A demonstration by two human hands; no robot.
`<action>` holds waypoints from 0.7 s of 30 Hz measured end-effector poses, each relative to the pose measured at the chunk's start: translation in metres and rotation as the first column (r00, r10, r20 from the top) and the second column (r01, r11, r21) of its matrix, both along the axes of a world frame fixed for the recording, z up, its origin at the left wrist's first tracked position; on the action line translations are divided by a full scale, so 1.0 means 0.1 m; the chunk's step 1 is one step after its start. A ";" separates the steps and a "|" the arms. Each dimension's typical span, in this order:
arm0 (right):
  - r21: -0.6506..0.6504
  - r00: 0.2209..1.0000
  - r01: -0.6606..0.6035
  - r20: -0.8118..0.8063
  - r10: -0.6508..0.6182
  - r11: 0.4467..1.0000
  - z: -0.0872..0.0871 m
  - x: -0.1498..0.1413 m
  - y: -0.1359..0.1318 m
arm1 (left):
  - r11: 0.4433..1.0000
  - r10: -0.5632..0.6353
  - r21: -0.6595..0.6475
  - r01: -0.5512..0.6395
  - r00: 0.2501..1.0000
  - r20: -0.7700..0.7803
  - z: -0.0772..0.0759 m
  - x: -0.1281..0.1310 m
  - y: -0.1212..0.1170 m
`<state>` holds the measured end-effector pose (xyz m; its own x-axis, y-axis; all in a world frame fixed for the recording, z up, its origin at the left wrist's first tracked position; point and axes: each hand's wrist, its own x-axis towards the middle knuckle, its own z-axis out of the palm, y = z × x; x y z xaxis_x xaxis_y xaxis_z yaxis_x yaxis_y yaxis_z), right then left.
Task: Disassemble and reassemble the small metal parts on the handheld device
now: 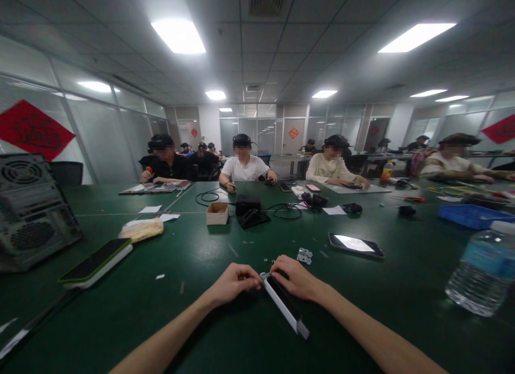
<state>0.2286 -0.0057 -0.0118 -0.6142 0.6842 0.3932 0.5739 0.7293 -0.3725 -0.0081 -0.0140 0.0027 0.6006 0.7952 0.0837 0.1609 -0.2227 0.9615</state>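
Note:
A long, narrow white-and-black bar (281, 302) lies slantwise on the green table, with a grey piece (303, 329) sticking out of its near end. My right hand (296, 277) curls over the bar's far end, fingers closed on it. From the other side, my left hand (236, 284) has its thumb and fingertips pinched together at that same end. Whatever sits between the left fingertips is too small to make out. Just beyond my right hand are small metal plates (304, 255) and a few tiny bits.
A phone (356, 245) with a lit screen lies ahead right, and a water bottle (483, 269) stands far right. Leftward are a green-edged phone (96, 260) and a computer case (34, 213). A small box (217, 213) and black stand (249, 210) are ahead; several people sit across.

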 end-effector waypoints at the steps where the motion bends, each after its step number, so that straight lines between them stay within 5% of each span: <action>1: 0.003 1.000 -0.001 -0.006 0.001 1.000 0.00 0.00 0.00 | 1.000 0.012 -0.020 -0.011 1.000 0.020 0.00 0.00 0.00; 11: 0.035 0.999 0.004 -0.046 -0.002 0.999 0.03 -0.03 -0.04 | 0.981 0.075 -0.190 -0.028 0.966 0.249 -0.09 0.02 0.06; 21: 0.080 0.992 -0.001 -0.129 0.011 0.997 0.07 -0.09 -0.09 | 0.893 0.241 -0.448 -0.037 0.881 0.407 -0.03 0.02 0.06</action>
<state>0.2199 -0.0147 -0.0051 -0.5586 0.6438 0.5230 0.5203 0.7630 -0.3836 -0.0057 -0.0081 -0.0004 0.4601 0.8867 -0.0447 -0.3034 0.2043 0.9307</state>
